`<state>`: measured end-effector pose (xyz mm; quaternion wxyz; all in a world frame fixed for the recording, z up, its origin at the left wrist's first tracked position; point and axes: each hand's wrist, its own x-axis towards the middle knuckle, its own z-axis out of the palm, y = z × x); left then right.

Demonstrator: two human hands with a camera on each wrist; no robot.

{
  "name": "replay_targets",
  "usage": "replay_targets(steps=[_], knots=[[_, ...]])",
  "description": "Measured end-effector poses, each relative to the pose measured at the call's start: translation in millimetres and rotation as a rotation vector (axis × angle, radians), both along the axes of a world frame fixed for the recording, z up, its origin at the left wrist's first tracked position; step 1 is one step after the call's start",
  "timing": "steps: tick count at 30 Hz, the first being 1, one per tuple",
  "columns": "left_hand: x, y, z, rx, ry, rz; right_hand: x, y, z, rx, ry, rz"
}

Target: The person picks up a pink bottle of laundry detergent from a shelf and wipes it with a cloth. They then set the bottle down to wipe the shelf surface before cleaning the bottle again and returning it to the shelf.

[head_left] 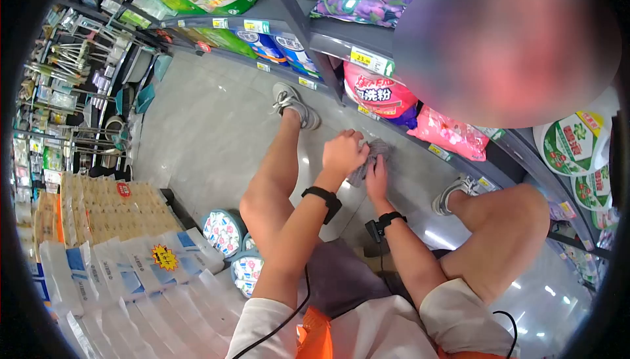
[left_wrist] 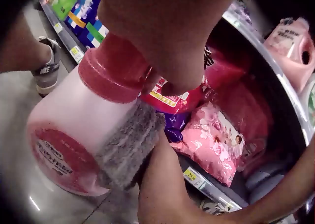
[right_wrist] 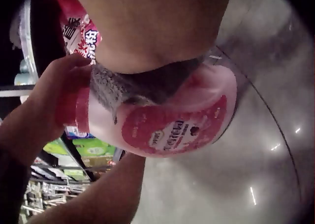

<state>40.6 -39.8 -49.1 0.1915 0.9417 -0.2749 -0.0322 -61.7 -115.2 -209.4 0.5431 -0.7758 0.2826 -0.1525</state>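
I'm gripping the bottle (left_wrist: 74, 135) by its red cap (left_wrist: 113, 69), left hand (head_left: 342, 152) curled; right hand (head_left: 377, 180) clutching grey cloth (left_wrist: 128, 150) — probably heavy, slick, so neck's safest.

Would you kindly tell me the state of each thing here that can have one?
Pink plastic detergent bottle: tilted, held between both hands.
Red screw cap: on the bottle, closed.
Grey fuzzy cloth: bunched, pressed against the bottle's side.
Left hand: gripping the cap end.
Right hand: holding the cloth on the bottle.
Pink flowered bag: lying on the bottom shelf.
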Motion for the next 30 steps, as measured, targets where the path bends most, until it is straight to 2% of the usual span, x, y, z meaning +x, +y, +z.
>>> replay_targets(steps=[3,6,9,12,15,18,24,27,30], knots=[[2.9,0.9,0.6,0.012,-0.001,0.002,-7.4,4.3,-24.2,-0.038,-0.041,0.000],[2.1,-0.9,-1.4,0.037,0.011,0.007,-11.5,-7.6,-50.3,0.211,-0.093,0.031],[3.5,-2.6,1.8,0.036,0.044,0.026,-17.8,-10.9,-84.0,0.205,0.005,-0.026],[2.4,-3.5,3.3,0.055,0.043,0.031,-26.6,-31.6,-35.9,0.252,0.231,0.184],[2.6,-2.1,2.5,0.050,0.028,0.027,-34.6,-25.0,-4.0,0.250,0.103,0.182],[5.1,-4.9,-2.3,0.028,-0.012,-0.004,-24.2,-23.6,0.3,0.077,-0.076,0.166],[3.5,-3.9,-4.9,0.071,-0.060,0.008,-4.2,-26.2,3.2,0.040,0.058,0.217],[7.6,-5.9,-9.1,0.181,-0.083,0.003,13.6,-34.8,3.5,0.020,-0.005,0.301],[6.4,-8.9,-9.5,0.214,-0.066,0.029,14.8,-31.2,20.6,0.024,0.027,0.282]])
